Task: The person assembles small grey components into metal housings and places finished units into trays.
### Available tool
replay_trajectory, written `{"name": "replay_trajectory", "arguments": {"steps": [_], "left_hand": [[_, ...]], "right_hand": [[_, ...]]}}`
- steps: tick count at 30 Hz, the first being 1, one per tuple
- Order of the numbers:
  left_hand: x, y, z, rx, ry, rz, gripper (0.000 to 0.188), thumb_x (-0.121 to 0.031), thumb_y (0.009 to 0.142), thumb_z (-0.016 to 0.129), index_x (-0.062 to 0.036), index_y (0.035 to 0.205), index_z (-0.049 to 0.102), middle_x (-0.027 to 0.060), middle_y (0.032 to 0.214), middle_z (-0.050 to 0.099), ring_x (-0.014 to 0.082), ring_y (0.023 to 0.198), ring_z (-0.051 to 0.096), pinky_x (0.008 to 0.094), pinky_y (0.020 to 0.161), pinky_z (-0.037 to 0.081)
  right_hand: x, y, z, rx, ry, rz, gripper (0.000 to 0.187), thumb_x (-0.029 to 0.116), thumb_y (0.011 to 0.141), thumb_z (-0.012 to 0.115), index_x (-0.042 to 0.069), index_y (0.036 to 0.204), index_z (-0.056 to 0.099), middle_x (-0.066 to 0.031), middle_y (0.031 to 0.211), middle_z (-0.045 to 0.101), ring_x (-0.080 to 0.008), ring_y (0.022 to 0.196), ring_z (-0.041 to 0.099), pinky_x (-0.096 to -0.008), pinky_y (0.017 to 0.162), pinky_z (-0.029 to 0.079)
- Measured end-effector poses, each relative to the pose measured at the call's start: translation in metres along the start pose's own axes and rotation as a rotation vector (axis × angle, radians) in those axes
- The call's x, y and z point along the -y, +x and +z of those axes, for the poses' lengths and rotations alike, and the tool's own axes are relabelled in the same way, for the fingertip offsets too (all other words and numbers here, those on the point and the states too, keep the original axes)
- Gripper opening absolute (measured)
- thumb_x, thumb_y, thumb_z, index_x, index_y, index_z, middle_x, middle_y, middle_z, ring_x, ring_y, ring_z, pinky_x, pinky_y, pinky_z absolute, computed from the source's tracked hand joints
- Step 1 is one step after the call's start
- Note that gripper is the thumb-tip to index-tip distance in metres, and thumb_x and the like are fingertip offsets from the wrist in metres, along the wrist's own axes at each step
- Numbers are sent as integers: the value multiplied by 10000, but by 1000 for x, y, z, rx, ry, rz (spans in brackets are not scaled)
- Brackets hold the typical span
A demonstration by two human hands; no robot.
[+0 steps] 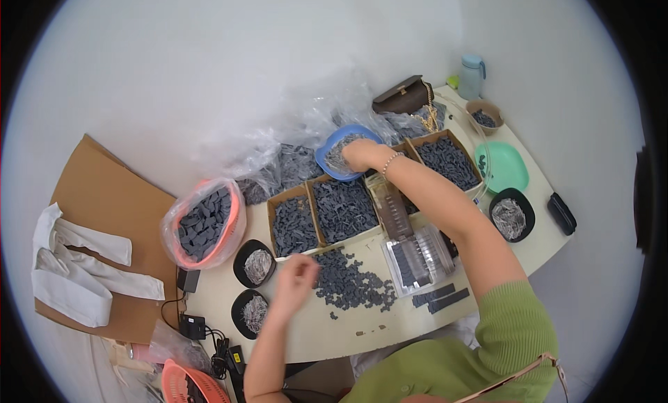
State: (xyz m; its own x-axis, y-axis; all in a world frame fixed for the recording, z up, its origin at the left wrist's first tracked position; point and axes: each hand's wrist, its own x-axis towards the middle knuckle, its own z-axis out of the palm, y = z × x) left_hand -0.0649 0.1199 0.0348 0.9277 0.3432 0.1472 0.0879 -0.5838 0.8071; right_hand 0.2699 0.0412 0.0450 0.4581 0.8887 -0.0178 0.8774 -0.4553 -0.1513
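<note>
My right hand reaches down into a blue bowl heaped with thin silvery metal pins. Its fingertips are hidden among the pins. My left hand, slightly blurred, is curled closed at the left edge of a loose spread of small dark grey parts. Whatever it may hold cannot be made out. Behind it stands a divided cardboard box full of similar grey pieces. The blue bowl sits above the back edge of this box.
Black bowls of pins stand left, another black bowl right. A pink basket holds dark pieces. A clear plastic fixture, flat grey strips, a green tray and a light blue jug also stand about.
</note>
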Motion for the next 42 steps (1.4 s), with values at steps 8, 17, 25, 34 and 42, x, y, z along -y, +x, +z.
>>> {"name": "replay_trajectory", "arguments": {"steps": [8,17,25,34,42], "left_hand": [[-52,1,145,-6,5,362,125,-34,744,703,-47,833,616,111,1010,573,298,957,549,381,848,422],[-55,0,154,-73,352,531,160,-79,688,739,-74,835,674,94,1102,598,290,1013,548,407,848,407],[-56,-28,158,-2,603,575,352,-234,789,690,-93,1109,651,159,1247,546,323,1166,507,482,983,376],[-52,-23,142,53,658,625,409,-282,823,656,-87,1179,608,187,1278,506,340,1195,480,499,1000,353],[-43,-13,144,51,485,439,657,-280,813,670,86,1304,432,245,1354,388,397,1212,411,481,1010,326]], "right_hand": [[-11,-14,-2,-303,-60,7,195,150,742,600,23,843,706,-191,979,649,-344,985,601,-429,837,490],[-28,-51,-12,-497,266,24,155,185,728,643,71,816,704,-136,927,648,-290,906,622,-384,799,503],[-10,-158,-12,-172,614,-293,121,134,792,599,15,790,622,-133,745,640,-277,688,629,-361,643,493],[24,-229,45,-323,-2,-396,113,111,741,593,22,808,608,-107,798,606,-276,749,646,-373,642,526],[29,-237,53,-424,-6,-434,145,123,736,578,30,834,629,-82,844,584,-236,834,598,-349,717,498]]}}
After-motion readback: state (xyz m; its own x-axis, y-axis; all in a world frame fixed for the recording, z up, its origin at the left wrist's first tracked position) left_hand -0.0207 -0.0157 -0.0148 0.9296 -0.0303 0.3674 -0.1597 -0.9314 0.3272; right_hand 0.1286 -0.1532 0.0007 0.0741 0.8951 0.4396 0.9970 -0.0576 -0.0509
